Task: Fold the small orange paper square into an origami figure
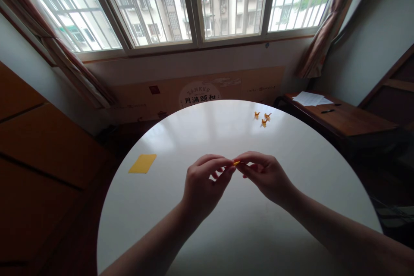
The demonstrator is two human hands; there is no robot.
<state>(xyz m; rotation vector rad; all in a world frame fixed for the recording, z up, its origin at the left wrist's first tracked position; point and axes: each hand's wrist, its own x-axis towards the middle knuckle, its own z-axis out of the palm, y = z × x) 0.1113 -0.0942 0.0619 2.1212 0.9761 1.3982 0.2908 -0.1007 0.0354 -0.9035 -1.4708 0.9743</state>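
Above the middle of the white round table (207, 233), a small piece of folded yellow paper (236, 163) is pinched between both hands. My left hand (207, 183) grips its left end between thumb and fingertips. On the other side, my right hand (267, 174) closes on it with thumb and forefinger. Most of the paper is hidden by the fingertips, so its folded shape is unclear. A flat yellow paper square (142, 164) lies on the table to the left. Three small orange-yellow folded paper birds (264, 122) stand together near the far right edge.
The table's curved edge faces a barred window (155, 8) with tied curtains (318, 47). Beyond the edge on the right stands a low wooden table (355, 118), bearing white papers (311, 98) and a dark pen (327, 111). An orange-brown cabinet (39, 159) is at the left.
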